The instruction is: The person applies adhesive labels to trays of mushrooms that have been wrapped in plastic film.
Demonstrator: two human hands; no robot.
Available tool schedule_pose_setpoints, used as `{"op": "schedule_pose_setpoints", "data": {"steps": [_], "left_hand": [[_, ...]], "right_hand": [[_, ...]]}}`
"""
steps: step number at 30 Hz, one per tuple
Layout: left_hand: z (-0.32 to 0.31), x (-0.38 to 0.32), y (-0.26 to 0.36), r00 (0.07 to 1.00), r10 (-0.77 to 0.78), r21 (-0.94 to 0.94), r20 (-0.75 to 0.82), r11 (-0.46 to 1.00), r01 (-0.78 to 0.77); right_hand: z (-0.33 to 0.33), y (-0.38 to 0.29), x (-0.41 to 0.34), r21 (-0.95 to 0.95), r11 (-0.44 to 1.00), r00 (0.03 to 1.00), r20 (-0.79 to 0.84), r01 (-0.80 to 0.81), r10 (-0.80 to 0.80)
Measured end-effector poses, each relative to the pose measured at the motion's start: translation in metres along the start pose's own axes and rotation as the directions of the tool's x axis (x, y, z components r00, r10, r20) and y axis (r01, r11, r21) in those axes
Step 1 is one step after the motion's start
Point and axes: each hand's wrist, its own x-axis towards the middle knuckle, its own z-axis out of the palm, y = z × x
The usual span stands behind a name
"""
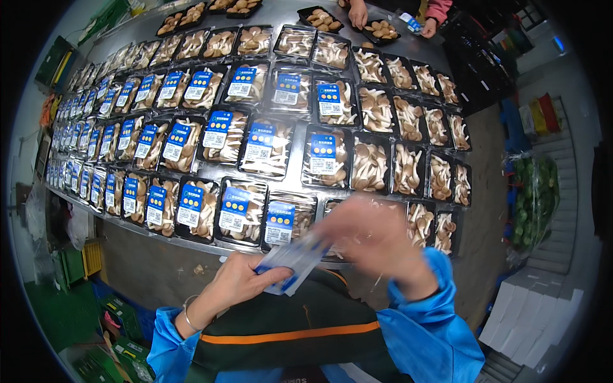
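My left hand point(246, 280) holds a stack of blue and white labels point(294, 263) at the near edge of a metal table point(282, 184). Blurred by motion, my right hand point(368, 234) is above the stack's upper right end; whether it grips a label cannot be told. Rows of black trays of mushrooms under film cover the table. Many on the left and middle bear a blue and white label, such as the tray point(242, 210) just beyond my left hand. Trays on the right, such as one with brown-capped mushrooms point(368, 163), have no label.
Across the table a co-worker's hands point(428, 28) are near a tray of round mushrooms point(381, 29). Black crates point(474, 57) stand at the upper right. On the right are a bag of green vegetables point(534, 201) and white boxes point(522, 316); green crates point(117, 311) lie lower left.
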Motion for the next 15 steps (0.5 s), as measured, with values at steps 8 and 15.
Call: {"op": "schedule_pose_setpoints", "data": {"steps": [8,15], "left_hand": [[-0.007,0.008,0.008,0.935,0.202,-0.729,-0.292,0.586,-0.354],[-0.003,-0.018,-0.013,0.905,0.312,-0.563,-0.288,0.710,-0.424]], "right_hand": [[-0.114,0.233,0.018,-0.318,0.763,0.755,0.179,-0.562,0.631],[-0.061,0.213,-0.025,-0.546,0.720,0.893,-0.375,-0.428,0.247]]}}
